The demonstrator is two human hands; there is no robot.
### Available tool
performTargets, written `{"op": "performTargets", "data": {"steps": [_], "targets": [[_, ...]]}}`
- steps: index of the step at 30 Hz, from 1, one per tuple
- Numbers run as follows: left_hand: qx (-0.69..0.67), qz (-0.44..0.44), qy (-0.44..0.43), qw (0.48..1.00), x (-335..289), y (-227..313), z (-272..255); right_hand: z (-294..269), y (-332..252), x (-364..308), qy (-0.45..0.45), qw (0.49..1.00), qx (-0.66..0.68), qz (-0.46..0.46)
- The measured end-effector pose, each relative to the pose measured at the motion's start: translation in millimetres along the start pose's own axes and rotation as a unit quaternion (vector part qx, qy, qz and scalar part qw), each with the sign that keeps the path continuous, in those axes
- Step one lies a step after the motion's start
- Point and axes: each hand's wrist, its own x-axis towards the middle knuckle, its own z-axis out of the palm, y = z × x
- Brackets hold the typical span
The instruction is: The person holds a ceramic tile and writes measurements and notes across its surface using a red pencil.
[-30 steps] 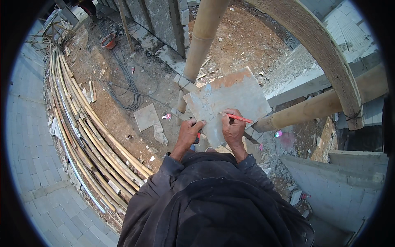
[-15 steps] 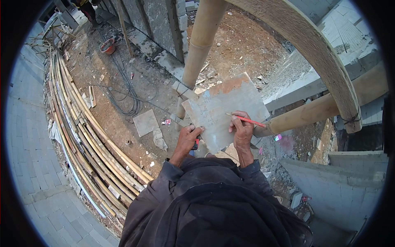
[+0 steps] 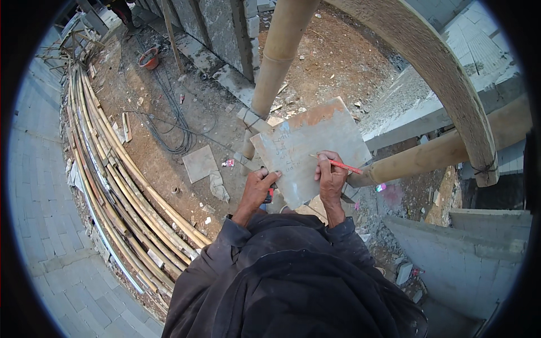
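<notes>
A square, pale grey board (image 3: pixel 321 138) with a rusty-brown stain along its far edge lies in front of me, between my hands. Handwritten pencil marks run down its left part. My left hand (image 3: pixel 255 191) is closed at the board's lower left edge, thumb at the edge and the other fingers partly hidden. Just below that hand shows a small red and black thing (image 3: pixel 269 195), too covered to name. A red pencil (image 3: pixel 348 167) is held in my right hand (image 3: pixel 331 176) over the board, its tip pointing left, close to the surface.
An upright bamboo pole (image 3: pixel 273 73) stands beyond the board, and another bamboo pole (image 3: pixel 417 158) runs off right. A rough wooden beam (image 3: pixel 434 62) arches overhead. Long bamboo poles (image 3: pixel 124 191) lie at left. Behind them are a coiled cable (image 3: pixel 179 135), an orange bucket (image 3: pixel 149 58) and a person (image 3: pixel 120 11).
The view has shifted slightly. My right hand still holds the pencil at nearly the same spot on the board; my left hand stays at the edge.
</notes>
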Motion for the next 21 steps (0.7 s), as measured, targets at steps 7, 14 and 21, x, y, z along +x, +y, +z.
{"op": "performTargets", "data": {"steps": [7,14,21], "targets": [[0.005,0.007,-0.002,1.000,2,-4,-1,-2,-2,10,0.016,0.999,0.028,0.014],[-0.020,0.022,-0.003,1.000,3,-4,3,9,-3,39,-0.025,0.999,-0.023,-0.012],[-0.004,0.008,-0.013,1.000,1,-1,1,29,-1,40,-0.088,0.987,-0.113,-0.066]]}}
